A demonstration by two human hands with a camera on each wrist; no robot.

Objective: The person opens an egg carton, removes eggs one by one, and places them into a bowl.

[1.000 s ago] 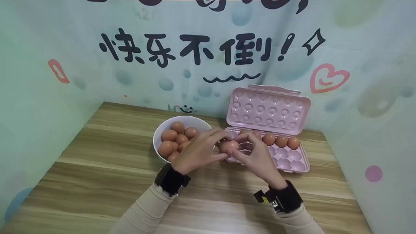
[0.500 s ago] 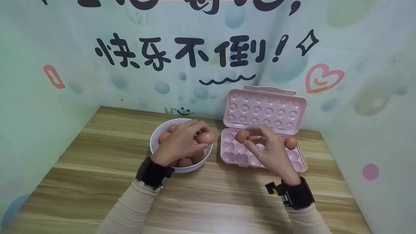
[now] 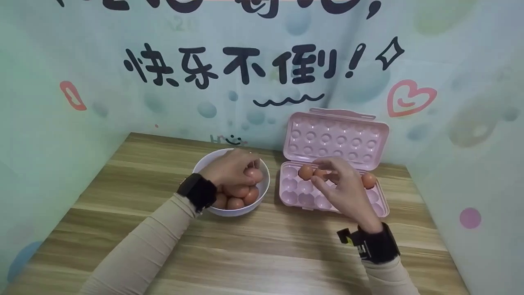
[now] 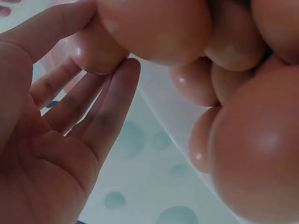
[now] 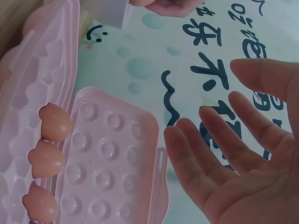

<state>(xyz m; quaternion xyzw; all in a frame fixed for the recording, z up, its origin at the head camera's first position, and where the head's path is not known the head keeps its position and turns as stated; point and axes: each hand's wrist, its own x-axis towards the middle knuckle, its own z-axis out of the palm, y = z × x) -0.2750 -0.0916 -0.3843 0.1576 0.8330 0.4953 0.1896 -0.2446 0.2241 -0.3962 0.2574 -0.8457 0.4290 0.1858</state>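
My left hand point(image 3: 229, 169) is over the white bowl point(image 3: 266, 186), its thumb and fingertips pinching a brown egg point(image 3: 254, 175) above the other eggs. In the left wrist view, the thumb and fingers point(image 4: 114, 102) meet around this egg point(image 4: 100, 49). Several more eggs point(image 3: 235, 203) fill the bowl beneath the hand. Over the pink egg carton point(image 3: 290, 198), my right hand point(image 3: 346, 190) is held with spread, slightly bent fingers and nothing in it. Brown eggs point(image 3: 306, 172) sit in the carton's back row, partly hidden behind that hand. The front cups hold none that show.
The carton's dimpled lid point(image 3: 337, 139) stands raised at the back, close to the printed backdrop point(image 3: 196, 110). Bowl and carton stand side by side on the wood-grain table point(image 3: 254, 254). Light walls point(image 3: 470, 172) close in both sides.
Both hands held the egg together between bowl and carton. The right hand let go and moved right over the carton; the left carried the egg left to the bowl.
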